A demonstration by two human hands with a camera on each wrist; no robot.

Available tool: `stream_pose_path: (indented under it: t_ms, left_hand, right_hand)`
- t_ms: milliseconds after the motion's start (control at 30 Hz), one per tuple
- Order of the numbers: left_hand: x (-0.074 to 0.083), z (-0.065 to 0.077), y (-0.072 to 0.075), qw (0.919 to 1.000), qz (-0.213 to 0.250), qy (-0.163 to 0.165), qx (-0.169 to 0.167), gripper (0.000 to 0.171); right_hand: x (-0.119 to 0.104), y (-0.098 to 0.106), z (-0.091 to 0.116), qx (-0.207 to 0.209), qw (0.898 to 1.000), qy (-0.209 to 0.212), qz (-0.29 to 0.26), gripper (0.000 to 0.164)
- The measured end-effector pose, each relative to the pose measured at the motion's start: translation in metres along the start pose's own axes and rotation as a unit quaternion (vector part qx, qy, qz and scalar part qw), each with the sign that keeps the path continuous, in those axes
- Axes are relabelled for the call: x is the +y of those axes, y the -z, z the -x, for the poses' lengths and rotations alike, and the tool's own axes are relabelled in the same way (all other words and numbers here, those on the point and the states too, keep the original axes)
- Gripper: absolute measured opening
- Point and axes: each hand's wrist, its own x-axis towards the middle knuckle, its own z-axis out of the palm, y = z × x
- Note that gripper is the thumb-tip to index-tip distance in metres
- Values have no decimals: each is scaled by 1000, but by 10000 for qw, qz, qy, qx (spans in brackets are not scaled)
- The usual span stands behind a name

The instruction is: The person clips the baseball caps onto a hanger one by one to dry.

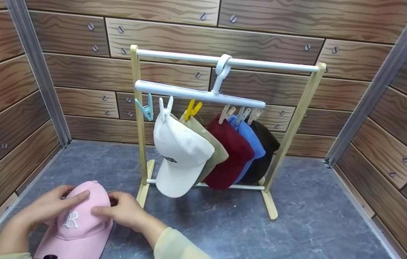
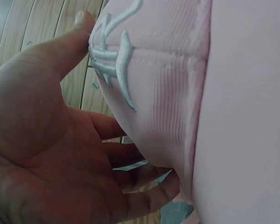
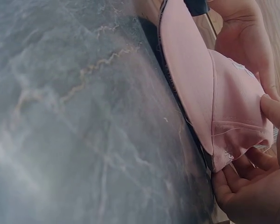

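Observation:
A pink baseball cap [image 1: 90,228] with a white embroidered letter R is at the lower left, its brim toward the viewer. Both hands grip it by the sides of the crown. The left hand [image 1: 50,207] has its thumb laid over the front panel, and in the left wrist view its fingers [image 2: 144,198] reach behind the cap's edge. From the other side, the right hand [image 1: 127,211] pinches the crown, thumb on the outside. Its fingers [image 3: 235,179] are curled at the lower edge in the right wrist view. The brim lies close over the dark marbled table.
A wooden rack [image 1: 140,140] stands mid-table, with a white hanger [image 1: 189,92] on its top bar. Clothespins hold white [image 1: 180,144], khaki, maroon [image 1: 228,154], blue and black caps. A teal clothespin [image 1: 147,108] hangs at the left end, holding nothing. Wood-patterned walls enclose the table.

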Motion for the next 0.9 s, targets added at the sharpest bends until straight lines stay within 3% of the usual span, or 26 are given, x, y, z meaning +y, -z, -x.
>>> stream_pose_path:
  t_ms: [200, 467, 700, 900]
  left_hand:
    - [0, -1, -3, 9999, -20, -167, 31, 92]
    - [2, -1, -5, 9994, 165, -310, -4, 87]
    - [4, 0, -6, 9994, -15, -350, 11, 80]
    - [6, -1, -6, 9984, 508, -209, 103, 71]
  right_hand:
    - [-3, -2, 3, 75, 9994, -162, -308, 12]
    - [-8, -5, 2, 285, 9976, -250, -581, 12]
    - [-9, -3, 2, 266, 9939, -104, -1068, 14]
    - [-7, 1, 1, 304, 9928, 25, -1159, 14]
